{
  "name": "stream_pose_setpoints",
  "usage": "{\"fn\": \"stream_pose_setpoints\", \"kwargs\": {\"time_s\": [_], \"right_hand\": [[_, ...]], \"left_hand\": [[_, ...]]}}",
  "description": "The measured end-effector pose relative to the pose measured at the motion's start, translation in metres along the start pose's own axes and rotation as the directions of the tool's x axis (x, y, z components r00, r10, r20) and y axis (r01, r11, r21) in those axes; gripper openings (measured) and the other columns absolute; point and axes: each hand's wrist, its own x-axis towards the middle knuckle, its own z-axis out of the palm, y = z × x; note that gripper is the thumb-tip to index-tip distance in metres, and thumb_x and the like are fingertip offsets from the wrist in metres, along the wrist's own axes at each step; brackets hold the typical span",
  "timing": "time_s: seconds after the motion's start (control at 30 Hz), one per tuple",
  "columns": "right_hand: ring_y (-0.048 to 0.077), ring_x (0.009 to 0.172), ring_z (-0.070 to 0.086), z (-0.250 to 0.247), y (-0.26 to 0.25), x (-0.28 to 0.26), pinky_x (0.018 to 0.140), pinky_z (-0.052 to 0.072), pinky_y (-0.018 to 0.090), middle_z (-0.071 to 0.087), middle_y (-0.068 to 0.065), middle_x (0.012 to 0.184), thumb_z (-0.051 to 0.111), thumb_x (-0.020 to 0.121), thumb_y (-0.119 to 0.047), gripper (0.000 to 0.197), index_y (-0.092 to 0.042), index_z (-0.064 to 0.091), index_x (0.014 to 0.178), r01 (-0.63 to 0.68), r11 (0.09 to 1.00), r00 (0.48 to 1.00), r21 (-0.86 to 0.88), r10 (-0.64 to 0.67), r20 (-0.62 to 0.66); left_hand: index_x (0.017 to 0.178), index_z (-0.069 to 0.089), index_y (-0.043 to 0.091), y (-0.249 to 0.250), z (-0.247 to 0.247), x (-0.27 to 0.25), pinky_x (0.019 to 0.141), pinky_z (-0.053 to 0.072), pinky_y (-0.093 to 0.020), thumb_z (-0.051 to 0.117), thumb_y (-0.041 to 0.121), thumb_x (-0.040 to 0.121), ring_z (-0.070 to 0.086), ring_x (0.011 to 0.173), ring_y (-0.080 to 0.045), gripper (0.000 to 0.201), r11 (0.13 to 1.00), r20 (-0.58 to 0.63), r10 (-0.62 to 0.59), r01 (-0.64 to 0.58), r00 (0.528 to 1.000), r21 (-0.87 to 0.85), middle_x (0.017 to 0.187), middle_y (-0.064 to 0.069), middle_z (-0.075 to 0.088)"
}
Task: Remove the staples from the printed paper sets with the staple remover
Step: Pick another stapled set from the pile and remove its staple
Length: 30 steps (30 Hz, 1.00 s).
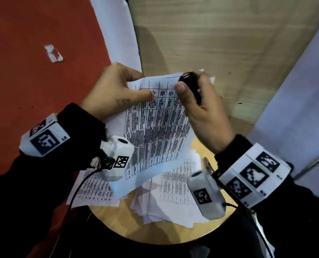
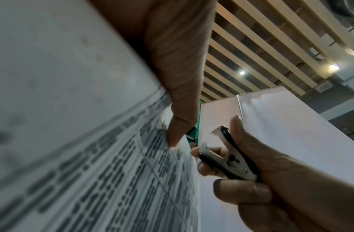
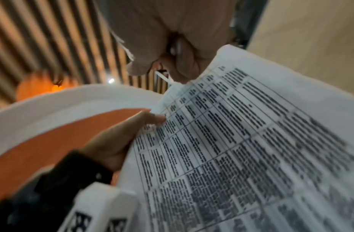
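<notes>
My left hand (image 1: pixel 115 90) holds a printed paper set (image 1: pixel 155 127) lifted above the stool, thumb on the printed table, fingers behind the top left corner. The same set (image 2: pixel 92 157) fills the left wrist view with my thumb (image 2: pixel 178 125) pressed on it. My right hand (image 1: pixel 197 101) grips a black and metal staple remover (image 1: pixel 190 81) at the set's top right corner. In the left wrist view the staple remover (image 2: pixel 225 158) has its toothed jaws apart, just off the paper's edge. The right wrist view shows the paper set (image 3: pixel 241 141) and the left hand (image 3: pixel 120 141).
More printed sheets (image 1: pixel 175 194) lie loose on a round wooden stool (image 1: pixel 207 231) below my hands. A small metal clip (image 1: pixel 208 164) rests near the stool's right edge. Red floor (image 1: pixel 34 71) lies to the left, a wood-look floor (image 1: pixel 220 34) ahead, white panels (image 1: pixel 300 94) to the right.
</notes>
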Motion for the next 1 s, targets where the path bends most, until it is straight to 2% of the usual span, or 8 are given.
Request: {"fn": "stream_pose_setpoints", "kwargs": {"time_s": [0.07, 0.13, 0.2, 0.3, 0.37, 0.53, 0.83, 1.0], "right_hand": [[0.004, 0.095, 0.044, 0.004, -0.005, -0.004, 0.081, 0.032, 0.003, 0.051, 0.001, 0.112, 0.047, 0.091, -0.047, 0.052, -0.011, 0.044, 0.13, 0.089, 0.969, 0.994, -0.228, -0.071, 0.089], [0.015, 0.117, 0.042, 0.005, -0.011, -0.006, 0.092, 0.031, 0.018, 0.041, 0.008, 0.134, 0.046, 0.094, -0.044, 0.059, -0.016, 0.03, 0.144, 0.097, 0.927, 0.983, -0.363, -0.033, 0.178], [0.023, 0.122, 0.044, 0.004, -0.014, -0.006, 0.094, 0.035, 0.03, 0.037, 0.006, 0.141, 0.053, 0.091, -0.044, 0.065, -0.023, 0.026, 0.146, 0.119, 0.865, 0.977, -0.487, -0.015, 0.212], [0.029, 0.099, 0.06, 0.005, -0.012, -0.003, 0.078, 0.051, 0.042, 0.057, 0.006, 0.12, 0.072, 0.076, -0.031, 0.061, -0.015, 0.048, 0.129, 0.234, 0.818, 0.972, -0.526, -0.187, 0.142], [0.033, 0.084, 0.062, 0.007, -0.009, -0.003, 0.067, 0.053, 0.043, 0.06, 0.008, 0.107, 0.076, 0.068, -0.018, 0.049, -0.011, 0.058, 0.113, 0.293, 0.808, 0.955, -0.511, -0.268, 0.123], [0.036, 0.072, 0.06, 0.008, -0.01, -0.001, 0.058, 0.054, 0.045, 0.057, 0.015, 0.098, 0.072, 0.065, -0.003, 0.038, -0.004, 0.064, 0.103, 0.447, 0.787, 0.892, -0.426, -0.426, 0.148], [0.038, 0.061, 0.058, 0.009, -0.014, 0.002, 0.048, 0.05, 0.043, 0.057, 0.021, 0.09, 0.063, 0.064, 0.008, 0.034, -0.002, 0.067, 0.096, 0.513, 0.734, 0.857, -0.446, -0.467, 0.217], [0.038, 0.062, 0.058, 0.008, -0.013, 0.003, 0.05, 0.051, 0.044, 0.057, 0.021, 0.09, 0.068, 0.064, 0.009, 0.035, -0.001, 0.067, 0.097, 0.518, 0.737, 0.854, -0.434, -0.477, 0.209]], "left_hand": [[0.072, 0.071, 0.013, 0.0, -0.003, -0.001, 0.054, 0.044, -0.022, 0.078, 0.024, 0.073, 0.051, 0.059, -0.004, 0.013, 1.0, 0.048, -0.009, 0.008, 0.999, 0.017, 0.073, -0.021, 0.067], [0.081, 0.072, 0.005, 0.0, -0.007, -0.003, 0.061, 0.051, -0.038, 0.073, 0.039, 0.068, 0.053, 0.067, -0.013, 0.036, 1.0, 0.069, -0.016, 0.015, 0.998, 0.016, 0.083, -0.031, 0.067], [0.085, 0.071, -0.001, 0.001, -0.009, -0.006, 0.065, 0.05, -0.046, 0.071, 0.04, 0.066, 0.053, 0.072, -0.018, 0.045, 1.0, 0.063, -0.009, 0.01, 0.998, -0.012, 0.09, -0.037, 0.063], [0.081, 0.069, -0.004, 0.001, -0.009, -0.007, 0.064, 0.043, -0.036, 0.07, 0.028, 0.067, 0.052, 0.068, -0.019, 0.034, 1.0, 0.047, -0.01, 0.011, 0.999, -0.025, 0.087, -0.039, 0.062], [0.079, 0.07, -0.002, 0.003, -0.008, -0.009, 0.061, 0.042, -0.033, 0.068, 0.024, 0.068, 0.051, 0.064, -0.017, 0.029, 1.0, 0.046, 0.001, 0.0, 0.999, -0.005, 0.082, -0.038, 0.063], [0.08, 0.071, -0.002, 0.006, -0.01, -0.01, 0.059, 0.051, -0.045, 0.069, 0.025, 0.07, 0.052, 0.066, -0.015, 0.028, 0.999, 0.058, 0.021, -0.023, 0.998, 0.035, 0.082, -0.035, 0.064], [0.078, 0.072, 0.002, 0.007, -0.013, -0.01, 0.063, 0.051, -0.047, 0.068, 0.036, 0.067, 0.05, 0.066, -0.012, 0.036, 0.994, 0.058, 0.043, -0.048, 0.997, 0.099, 0.081, -0.035, 0.063], [0.083, 0.072, 0.001, 0.006, -0.014, -0.009, 0.071, 0.052, -0.052, 0.068, 0.029, 0.069, 0.054, 0.071, -0.016, 0.031, 0.998, 0.103, 0.027, -0.032, 0.994, 0.051, 0.086, -0.033, 0.065]]}}
